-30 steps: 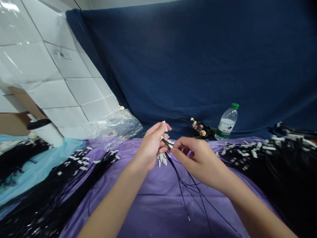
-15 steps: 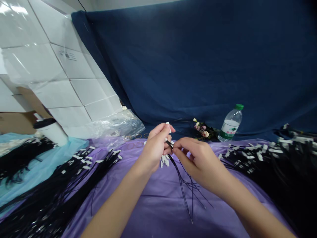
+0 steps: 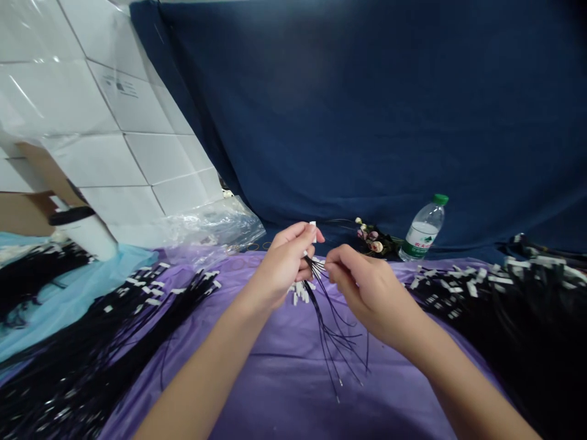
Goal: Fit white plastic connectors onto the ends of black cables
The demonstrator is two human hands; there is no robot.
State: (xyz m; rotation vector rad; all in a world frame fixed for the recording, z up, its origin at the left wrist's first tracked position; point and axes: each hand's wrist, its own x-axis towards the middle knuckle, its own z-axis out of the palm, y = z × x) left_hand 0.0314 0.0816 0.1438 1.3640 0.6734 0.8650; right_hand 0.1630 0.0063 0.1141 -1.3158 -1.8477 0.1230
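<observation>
Sorting through a loose bunch of slim black cords (image 3: 324, 330), a person works bare-handed above a purple sheet (image 3: 284, 379) in the head view. The left hand (image 3: 282, 266) has its grip clamped on the cords near their upper ends, a white tab (image 3: 313, 231) jutting up by the thumb, while the free lengths fan out and hang down between the two arms. The right hand (image 3: 373, 293) is just beside the bunch, thumb and forefinger drawn together; whether a cord is caught in that grip cannot be told. More white tabs (image 3: 300, 296) lie beneath the left hand. Heaps of black cords with white ends flank the pair, one at left (image 3: 110, 348), another at right (image 3: 509, 330), with a green-capped bottle (image 3: 419, 235) and small flowers (image 3: 373, 244) behind.

The step in hand looks to be separating single strands from the bunch. The next move seems to call for a steady left hold and a fine right-hand pinch on one strand, without tugging its neighbors loose.
</observation>
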